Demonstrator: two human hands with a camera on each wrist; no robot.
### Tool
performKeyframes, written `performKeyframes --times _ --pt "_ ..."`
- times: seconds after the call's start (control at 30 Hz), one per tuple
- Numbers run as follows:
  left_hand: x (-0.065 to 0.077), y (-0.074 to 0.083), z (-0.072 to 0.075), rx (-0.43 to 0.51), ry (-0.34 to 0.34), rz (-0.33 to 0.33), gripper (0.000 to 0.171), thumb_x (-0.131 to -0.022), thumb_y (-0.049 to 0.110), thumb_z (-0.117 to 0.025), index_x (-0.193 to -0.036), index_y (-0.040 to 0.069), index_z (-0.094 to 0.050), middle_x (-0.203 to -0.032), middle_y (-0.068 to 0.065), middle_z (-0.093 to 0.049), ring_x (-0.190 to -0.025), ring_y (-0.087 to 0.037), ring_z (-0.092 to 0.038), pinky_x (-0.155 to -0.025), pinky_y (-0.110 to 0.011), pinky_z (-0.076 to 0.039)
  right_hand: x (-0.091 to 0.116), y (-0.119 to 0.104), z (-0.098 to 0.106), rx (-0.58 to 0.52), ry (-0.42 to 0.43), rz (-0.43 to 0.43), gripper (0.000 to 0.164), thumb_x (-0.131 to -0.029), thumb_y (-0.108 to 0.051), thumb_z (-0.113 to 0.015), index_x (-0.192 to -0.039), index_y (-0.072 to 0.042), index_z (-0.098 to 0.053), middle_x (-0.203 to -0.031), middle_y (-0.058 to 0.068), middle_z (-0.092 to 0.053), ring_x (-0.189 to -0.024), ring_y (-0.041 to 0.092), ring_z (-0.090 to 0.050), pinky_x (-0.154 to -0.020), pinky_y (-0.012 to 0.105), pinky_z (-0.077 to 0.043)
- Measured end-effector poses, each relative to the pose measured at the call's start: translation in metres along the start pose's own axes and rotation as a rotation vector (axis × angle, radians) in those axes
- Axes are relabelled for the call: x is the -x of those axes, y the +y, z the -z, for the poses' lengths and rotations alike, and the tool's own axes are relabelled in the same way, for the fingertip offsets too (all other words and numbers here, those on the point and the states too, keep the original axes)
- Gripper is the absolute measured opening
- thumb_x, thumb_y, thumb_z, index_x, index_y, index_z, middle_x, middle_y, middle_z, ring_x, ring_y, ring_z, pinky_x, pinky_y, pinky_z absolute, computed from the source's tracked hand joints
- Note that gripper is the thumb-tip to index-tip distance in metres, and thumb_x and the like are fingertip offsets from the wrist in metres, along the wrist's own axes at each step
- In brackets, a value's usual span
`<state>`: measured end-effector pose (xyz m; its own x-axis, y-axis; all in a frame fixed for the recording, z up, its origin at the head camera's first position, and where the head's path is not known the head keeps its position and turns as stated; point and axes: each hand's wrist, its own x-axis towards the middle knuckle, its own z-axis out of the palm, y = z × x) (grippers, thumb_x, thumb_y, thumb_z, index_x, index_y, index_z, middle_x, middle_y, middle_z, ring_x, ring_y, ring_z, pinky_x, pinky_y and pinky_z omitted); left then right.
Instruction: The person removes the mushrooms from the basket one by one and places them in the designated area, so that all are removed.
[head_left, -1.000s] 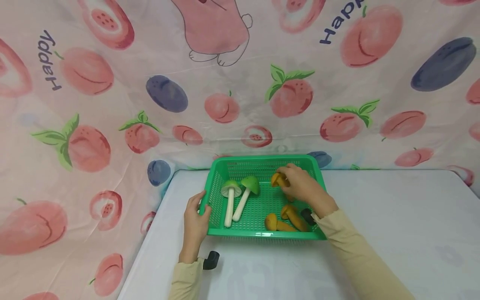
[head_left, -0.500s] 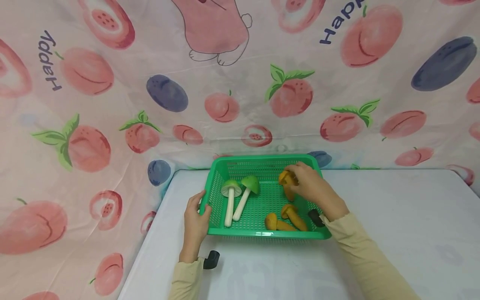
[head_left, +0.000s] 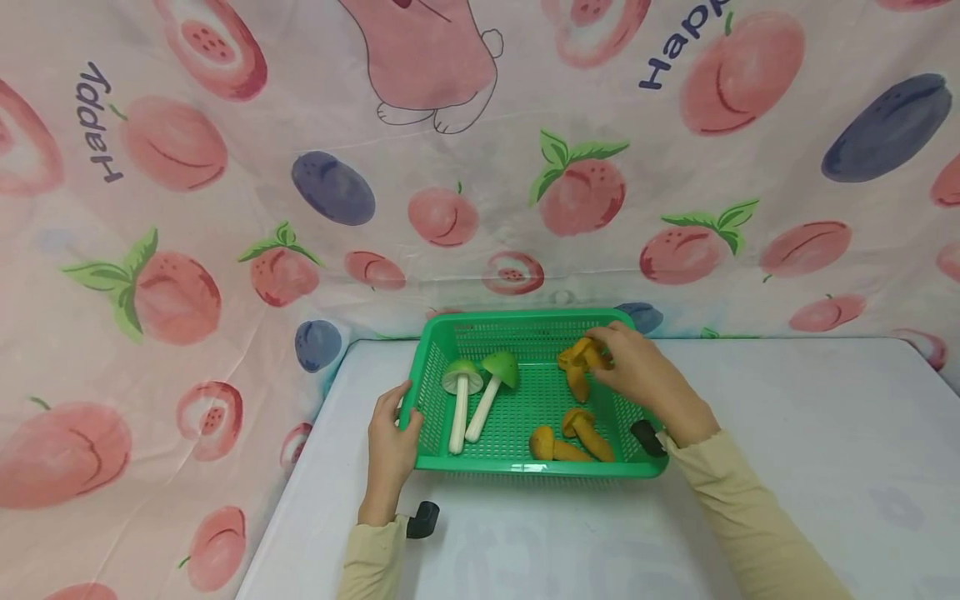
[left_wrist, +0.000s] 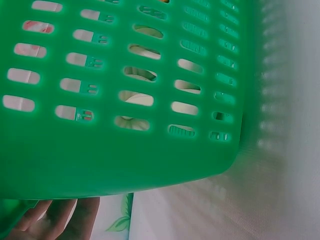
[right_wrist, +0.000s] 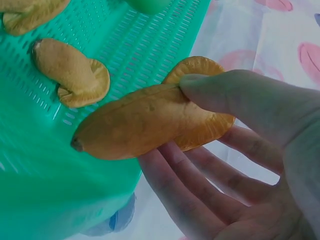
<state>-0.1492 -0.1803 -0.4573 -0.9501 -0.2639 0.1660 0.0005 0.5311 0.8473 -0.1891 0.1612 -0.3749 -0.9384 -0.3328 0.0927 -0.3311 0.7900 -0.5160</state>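
Note:
My left hand [head_left: 392, 439] grips the left rim of a green plastic basket [head_left: 517, 468], its thumb towards the inside. In the left wrist view its fingers [left_wrist: 80, 220] show below the slotted wall. My right hand [head_left: 637, 367] pinches an orange-brown toy mushroom [right_wrist: 135, 120] between thumb and fingers, at the basket's back right. Just left of it lies another orange-brown mushroom [head_left: 577, 385]. Two more brown mushrooms, one at the front [head_left: 558, 448] and one beside it [head_left: 588, 435], lie front right. Two green-capped mushrooms [head_left: 461, 408] with white stems lie at the left.
The basket stands on a white-covered table [head_left: 810, 450], close to a fruit-printed cloth [head_left: 480, 208] hanging at the back and left. Each wrist carries a small black camera piece, such as the left one [head_left: 423, 520].
My right hand has moved right with the mushroom in its grip, towards the basket's right wall, uncovering more of the mushroom beside it. The left hand stays on the rim.

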Motion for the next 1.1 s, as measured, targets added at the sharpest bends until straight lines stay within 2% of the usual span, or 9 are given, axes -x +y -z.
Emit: performKeyframes --times 0.4,0.63,1.1 --pt "0.000 0.001 0.001 0.007 -0.006 0.008 0.047 -0.096 0.006 -0.055 -0.143 0.009 -0.054 -0.144 -0.011 -0.050 -0.112 -0.030 -0.059 -0.084 -0.044 -0.052 0.007 0.005 0.013 0.004 0.018 -0.005 0.049 -0.087 -0.002 -0.071 -0.131 0.011 -0.055 -0.113 0.025 -0.057 -0.094 0.034 -0.065 -0.077 0.043 -0.057" --pt "0.000 0.000 0.000 0.006 -0.008 0.009 0.047 -0.096 0.006 -0.055 -0.143 0.009 -0.053 -0.145 -0.011 -0.050 -0.113 -0.030 -0.058 -0.084 -0.044 -0.052 0.012 0.009 0.022 -0.016 0.027 -0.030 0.052 -0.088 -0.004 -0.070 -0.135 0.010 -0.051 -0.121 0.028 -0.054 -0.097 0.037 -0.064 -0.080 0.047 -0.056" --pt "0.000 -0.002 0.000 0.002 -0.005 -0.003 0.047 -0.096 0.006 -0.055 -0.143 0.008 -0.053 -0.144 -0.011 -0.050 -0.111 -0.029 -0.058 -0.083 -0.043 -0.053 0.021 0.031 0.030 -0.084 0.048 -0.049 0.053 -0.089 -0.004 -0.068 -0.135 0.013 -0.049 -0.123 0.032 -0.053 -0.101 0.044 -0.064 -0.079 0.048 -0.057"
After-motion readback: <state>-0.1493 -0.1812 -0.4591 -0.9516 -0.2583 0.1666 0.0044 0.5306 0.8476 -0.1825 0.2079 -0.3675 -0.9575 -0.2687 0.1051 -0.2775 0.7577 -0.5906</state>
